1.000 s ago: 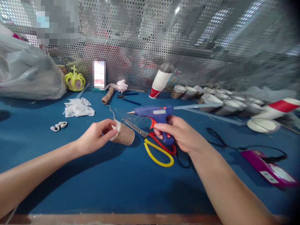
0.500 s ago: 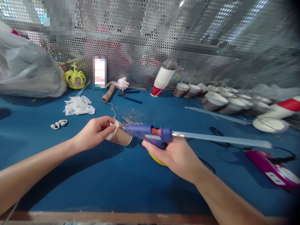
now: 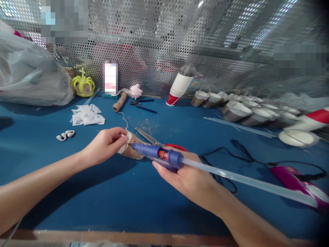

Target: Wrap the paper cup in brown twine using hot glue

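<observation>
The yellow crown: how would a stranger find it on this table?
Look along the perforated metal screen to the table's far left. Beside the grey plastic bag stands the yellow crown, the only bright yellow, looped thing there.

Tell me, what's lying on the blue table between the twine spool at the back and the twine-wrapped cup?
Head view: a thin loose strand of twine trails across bare blue table between them.

The glue gun (image 3: 156, 155) hides its own handle and trigger inside the right hand (image 3: 185, 175), and its nozzle tip is lost against the twine-wrapped cup (image 3: 132, 147) — contact cannot be told. The left hand (image 3: 105, 145) covers the cup's near end. The scissors (image 3: 154, 141) show only blades and a sliver of red handle — the purple device (image 3: 300, 180) is cut off at the right edge and blurred.
</observation>
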Demonstrator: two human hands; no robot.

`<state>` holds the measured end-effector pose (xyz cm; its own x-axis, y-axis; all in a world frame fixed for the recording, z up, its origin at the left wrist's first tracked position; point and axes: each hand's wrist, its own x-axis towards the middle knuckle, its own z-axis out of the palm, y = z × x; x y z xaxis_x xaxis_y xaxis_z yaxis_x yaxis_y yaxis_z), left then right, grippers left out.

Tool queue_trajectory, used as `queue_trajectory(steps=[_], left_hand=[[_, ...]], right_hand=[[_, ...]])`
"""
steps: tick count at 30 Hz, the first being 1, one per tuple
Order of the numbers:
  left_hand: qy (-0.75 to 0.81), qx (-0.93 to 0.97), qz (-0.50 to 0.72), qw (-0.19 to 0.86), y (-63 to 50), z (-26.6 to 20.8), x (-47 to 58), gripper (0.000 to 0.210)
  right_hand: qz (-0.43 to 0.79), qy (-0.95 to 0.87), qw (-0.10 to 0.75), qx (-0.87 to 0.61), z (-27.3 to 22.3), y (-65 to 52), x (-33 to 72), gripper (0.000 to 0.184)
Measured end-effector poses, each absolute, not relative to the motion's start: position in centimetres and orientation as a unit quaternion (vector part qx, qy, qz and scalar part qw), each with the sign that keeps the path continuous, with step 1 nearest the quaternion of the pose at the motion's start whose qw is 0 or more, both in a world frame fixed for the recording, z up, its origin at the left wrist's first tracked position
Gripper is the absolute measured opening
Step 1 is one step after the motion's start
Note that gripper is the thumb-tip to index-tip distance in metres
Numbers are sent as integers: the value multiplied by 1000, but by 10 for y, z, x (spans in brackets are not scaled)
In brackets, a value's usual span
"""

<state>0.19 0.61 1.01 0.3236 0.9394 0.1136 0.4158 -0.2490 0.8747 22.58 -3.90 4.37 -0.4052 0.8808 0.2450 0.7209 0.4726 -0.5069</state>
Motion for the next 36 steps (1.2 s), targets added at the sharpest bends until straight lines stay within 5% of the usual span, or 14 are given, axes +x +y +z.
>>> queue_trajectory(steps=[36], left_hand=[[469, 732, 323, 373, 6, 10, 3, 30]], right_hand=[[160, -837, 236, -467, 52, -41, 221, 9]])
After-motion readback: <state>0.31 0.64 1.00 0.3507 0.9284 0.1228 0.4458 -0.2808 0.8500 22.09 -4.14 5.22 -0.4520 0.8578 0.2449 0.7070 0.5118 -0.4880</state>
